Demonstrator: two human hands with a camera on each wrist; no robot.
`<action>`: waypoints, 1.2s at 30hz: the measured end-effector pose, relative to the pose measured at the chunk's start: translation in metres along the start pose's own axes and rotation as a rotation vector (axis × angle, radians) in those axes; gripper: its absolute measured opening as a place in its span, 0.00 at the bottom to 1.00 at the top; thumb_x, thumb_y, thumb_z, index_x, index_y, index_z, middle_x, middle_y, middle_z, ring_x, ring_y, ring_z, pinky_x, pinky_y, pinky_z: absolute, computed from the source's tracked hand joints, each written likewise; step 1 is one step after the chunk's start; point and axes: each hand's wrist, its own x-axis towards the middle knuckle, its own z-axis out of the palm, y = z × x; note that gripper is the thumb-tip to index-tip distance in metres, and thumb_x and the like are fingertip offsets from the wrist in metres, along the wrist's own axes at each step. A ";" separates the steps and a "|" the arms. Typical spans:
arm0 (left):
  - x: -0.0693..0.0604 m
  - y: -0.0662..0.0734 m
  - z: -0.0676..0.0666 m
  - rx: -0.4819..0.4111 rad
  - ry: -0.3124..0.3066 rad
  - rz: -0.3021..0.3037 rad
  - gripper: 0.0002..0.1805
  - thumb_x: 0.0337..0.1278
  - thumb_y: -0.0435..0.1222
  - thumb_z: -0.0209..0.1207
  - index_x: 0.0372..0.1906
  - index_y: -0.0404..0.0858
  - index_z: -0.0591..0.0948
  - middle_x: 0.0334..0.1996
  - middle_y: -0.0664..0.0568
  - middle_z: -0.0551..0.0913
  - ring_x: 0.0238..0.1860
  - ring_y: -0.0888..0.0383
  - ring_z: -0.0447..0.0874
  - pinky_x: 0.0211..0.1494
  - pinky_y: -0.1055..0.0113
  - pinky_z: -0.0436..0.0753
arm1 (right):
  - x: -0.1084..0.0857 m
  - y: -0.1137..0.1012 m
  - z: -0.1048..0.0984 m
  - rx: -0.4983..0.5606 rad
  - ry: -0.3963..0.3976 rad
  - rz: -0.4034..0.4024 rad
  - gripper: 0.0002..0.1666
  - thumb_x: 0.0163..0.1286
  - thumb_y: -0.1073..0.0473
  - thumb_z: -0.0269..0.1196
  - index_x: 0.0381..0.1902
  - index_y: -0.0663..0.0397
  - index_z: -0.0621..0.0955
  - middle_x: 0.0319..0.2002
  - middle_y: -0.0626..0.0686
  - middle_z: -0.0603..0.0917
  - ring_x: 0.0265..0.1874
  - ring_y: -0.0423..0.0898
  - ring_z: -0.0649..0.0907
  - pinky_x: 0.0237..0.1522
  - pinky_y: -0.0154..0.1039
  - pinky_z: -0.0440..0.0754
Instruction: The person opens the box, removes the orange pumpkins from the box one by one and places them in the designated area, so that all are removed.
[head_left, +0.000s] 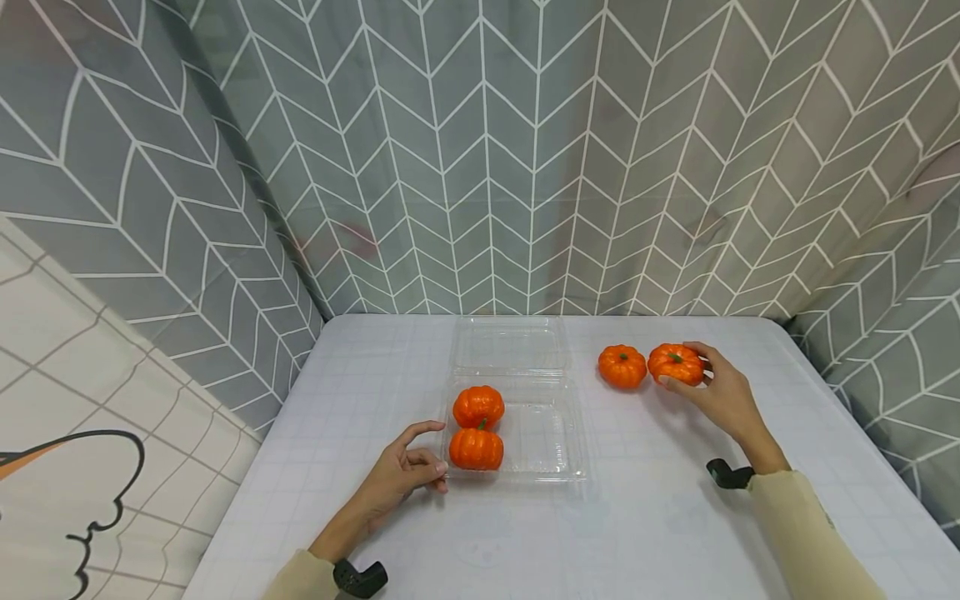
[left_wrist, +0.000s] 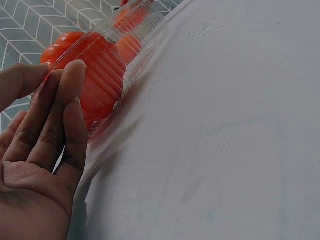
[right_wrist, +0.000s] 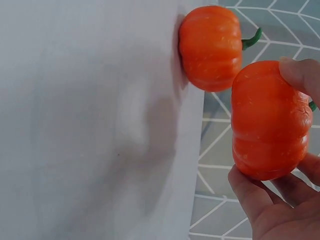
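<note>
A clear plastic clamshell container (head_left: 542,437) lies unfolded on the table, its lid (head_left: 510,343) laid back. Two small orange pumpkins, one behind (head_left: 477,406) and one in front (head_left: 476,451), sit in its left half. My left hand (head_left: 401,471) pinches the container's left rim between thumb and fingers, as the left wrist view shows. Over at the right, my right hand (head_left: 720,392) grips another pumpkin (right_wrist: 270,122) between thumb and fingers, held up off the table in the right wrist view. Just left of it a further pumpkin (head_left: 622,367) rests on the table.
The white-covered table (head_left: 637,517) stands against a grey chevron-patterned curtain (head_left: 510,167) at the back and sides. A dark wrist camera is strapped at each wrist. A white tiled-pattern surface (head_left: 150,467) lies beyond the table's left edge.
</note>
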 end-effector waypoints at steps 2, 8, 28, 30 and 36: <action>0.000 0.000 0.000 0.001 0.000 0.000 0.40 0.68 0.30 0.65 0.78 0.38 0.59 0.34 0.49 0.87 0.34 0.52 0.89 0.51 0.55 0.87 | 0.001 0.003 0.000 -0.005 0.000 0.006 0.50 0.66 0.43 0.73 0.74 0.64 0.65 0.67 0.74 0.70 0.61 0.74 0.73 0.60 0.70 0.73; 0.001 0.000 -0.001 0.005 0.002 0.003 0.40 0.68 0.31 0.65 0.78 0.38 0.59 0.34 0.47 0.86 0.34 0.51 0.89 0.51 0.54 0.87 | 0.006 0.014 0.003 -0.015 -0.003 0.040 0.52 0.66 0.40 0.72 0.75 0.63 0.64 0.69 0.73 0.68 0.60 0.74 0.74 0.58 0.69 0.75; 0.001 0.000 -0.001 0.002 -0.007 0.010 0.40 0.68 0.30 0.65 0.78 0.37 0.58 0.34 0.47 0.86 0.34 0.52 0.89 0.51 0.54 0.87 | 0.016 0.039 0.004 -0.036 -0.032 0.135 0.55 0.69 0.35 0.68 0.76 0.67 0.60 0.71 0.73 0.65 0.64 0.73 0.69 0.61 0.70 0.71; 0.001 0.000 -0.001 0.003 -0.008 0.012 0.40 0.68 0.30 0.65 0.78 0.37 0.58 0.34 0.47 0.86 0.34 0.52 0.89 0.51 0.54 0.87 | 0.017 0.038 0.003 -0.029 -0.041 0.148 0.56 0.69 0.35 0.68 0.76 0.67 0.59 0.72 0.74 0.63 0.65 0.73 0.69 0.62 0.71 0.70; 0.001 -0.002 -0.002 0.001 0.001 0.005 0.39 0.68 0.30 0.65 0.78 0.38 0.59 0.34 0.47 0.86 0.34 0.51 0.89 0.52 0.53 0.87 | 0.019 0.036 0.002 -0.017 -0.072 0.181 0.58 0.69 0.35 0.67 0.76 0.70 0.56 0.73 0.75 0.61 0.67 0.73 0.66 0.65 0.71 0.68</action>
